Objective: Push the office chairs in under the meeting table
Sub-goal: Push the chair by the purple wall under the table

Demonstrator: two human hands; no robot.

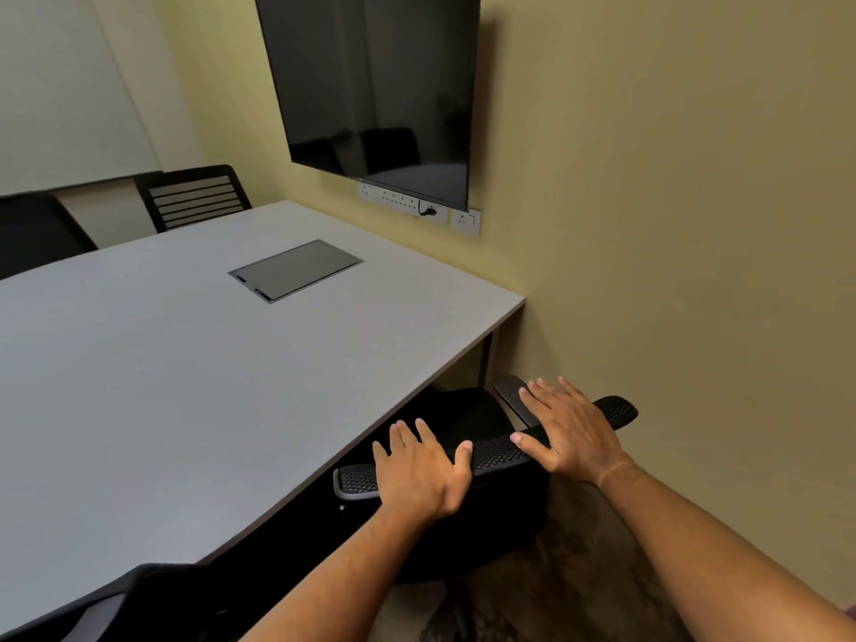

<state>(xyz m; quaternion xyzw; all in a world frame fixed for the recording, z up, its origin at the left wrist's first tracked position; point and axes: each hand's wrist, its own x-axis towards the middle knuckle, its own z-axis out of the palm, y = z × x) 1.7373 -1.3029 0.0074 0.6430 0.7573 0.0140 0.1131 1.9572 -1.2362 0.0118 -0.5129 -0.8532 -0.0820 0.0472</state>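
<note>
both hands flat — left hand (419, 470), right hand (572, 430) — on chair backrest (495, 451)

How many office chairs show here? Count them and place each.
4: one under both hands at the table's near edge, one at bottom left, two across the table, slatted and far-left. Others may be hidden.

Bare forearms and hands (419, 474), no sleeves showing.

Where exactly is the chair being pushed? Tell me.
In the head view, the chair sits lower right at the table corner by the wall, both hands flat on its backrest top.
</note>
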